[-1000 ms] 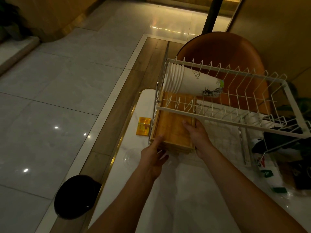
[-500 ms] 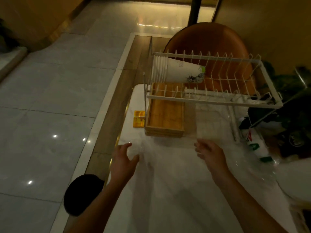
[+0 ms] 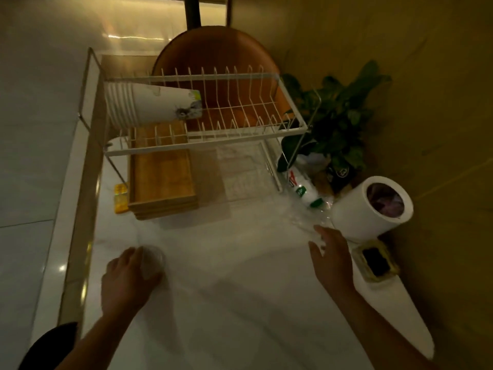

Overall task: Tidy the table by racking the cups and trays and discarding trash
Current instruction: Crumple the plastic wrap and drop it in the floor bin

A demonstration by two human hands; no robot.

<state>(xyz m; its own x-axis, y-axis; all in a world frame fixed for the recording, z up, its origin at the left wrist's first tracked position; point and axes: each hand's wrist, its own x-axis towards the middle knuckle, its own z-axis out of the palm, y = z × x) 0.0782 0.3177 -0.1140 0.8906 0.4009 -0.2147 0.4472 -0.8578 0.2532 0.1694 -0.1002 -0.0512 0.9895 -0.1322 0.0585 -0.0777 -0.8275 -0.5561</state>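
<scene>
On the rack [image 3: 240, 130], stacked cups [image 3: 144, 105] lie sideways, rims leftward; left hand [image 3: 125, 279] cups a clear lid [image 3: 152, 263], right hand [image 3: 332, 256] spread, empty.

Glossy marble-look table [image 3: 226, 303]; white coated wire rack [image 3: 213, 108]; matt wooden trays [image 3: 162, 180]; paper cups [image 3: 149, 106].

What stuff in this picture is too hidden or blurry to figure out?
Head view only:
- What the left hand covers: a clear round thing, blurred, so the grip is uncertain.
- What the right hand reaches for: clear plastic, smeared by motion.
- Inside the white bin: too dark.
- Print on the stacked paper cups: too small.
- Black shape at the bottom-left: cut off by the frame edge.
</scene>
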